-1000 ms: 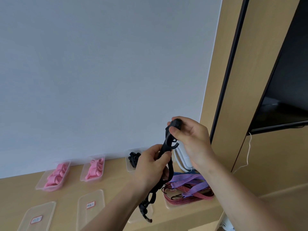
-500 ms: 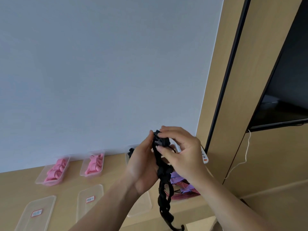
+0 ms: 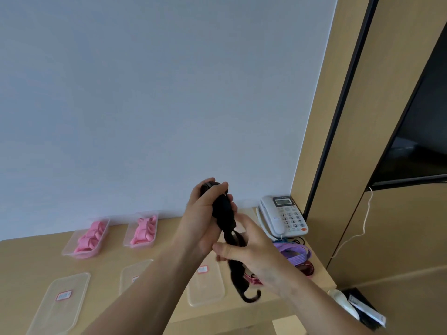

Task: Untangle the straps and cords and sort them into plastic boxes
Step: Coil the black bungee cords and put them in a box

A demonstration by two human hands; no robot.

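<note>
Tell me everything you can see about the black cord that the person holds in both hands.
The black cord looks like twisted or braided elastic, matte and bunched. It hangs roughly upright above the table. The left hand grips its top end, the right hand pinches its middle. Its lower end, blurred, finishes in a curved hook.

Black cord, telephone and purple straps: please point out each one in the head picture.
black cord (image 3: 223,210), head view, on the thick bundled upper part.
telephone (image 3: 291,220), head view, on its keypad.
purple straps (image 3: 295,253), head view, on the top band of the pile.
</note>
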